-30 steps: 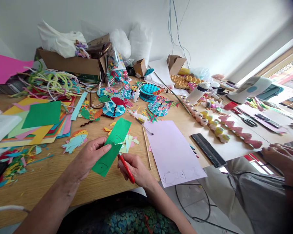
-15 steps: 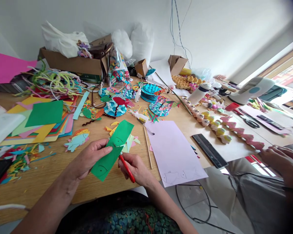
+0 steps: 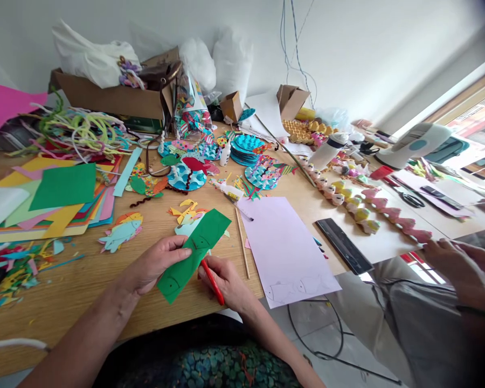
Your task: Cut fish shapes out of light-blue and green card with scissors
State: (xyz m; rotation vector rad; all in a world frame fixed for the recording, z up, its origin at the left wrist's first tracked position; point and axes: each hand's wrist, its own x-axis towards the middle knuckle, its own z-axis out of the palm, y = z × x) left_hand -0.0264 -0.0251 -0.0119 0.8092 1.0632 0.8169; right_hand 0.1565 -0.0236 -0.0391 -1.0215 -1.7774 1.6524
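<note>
My left hand (image 3: 158,262) is closed on a strip of green paper (image 3: 204,237), thumb on top, holding it tilted above the table. Fish outlines are drawn in dark line on the strip. In my right hand (image 3: 225,280) are red-handled scissors (image 3: 212,281), fingers wrapped round the handles. Their blades are mostly hidden behind the right edge of the green paper. Just beyond the strip lie yellow and pale paper scraps (image 3: 186,213). To the right rests a lilac sheet (image 3: 285,242) with pencilled fish along its near edge, beside a thin wooden stick (image 3: 242,242).
Cut-out paper fish (image 3: 121,231) and stacked coloured paper (image 3: 64,188) lie at left, with loose scraps (image 3: 24,269) nearer. A black ruler-like bar (image 3: 343,245), glue bottle (image 3: 230,189) and painted egg-carton strips (image 3: 396,213) are to the right. Another person's hands (image 3: 461,269) show at far right.
The green strip has shifted slightly right and its far end has turned down toward the right. The scissor blades, partly seen before at the strip's edge, are now mostly hidden. The view has moved a little.
</note>
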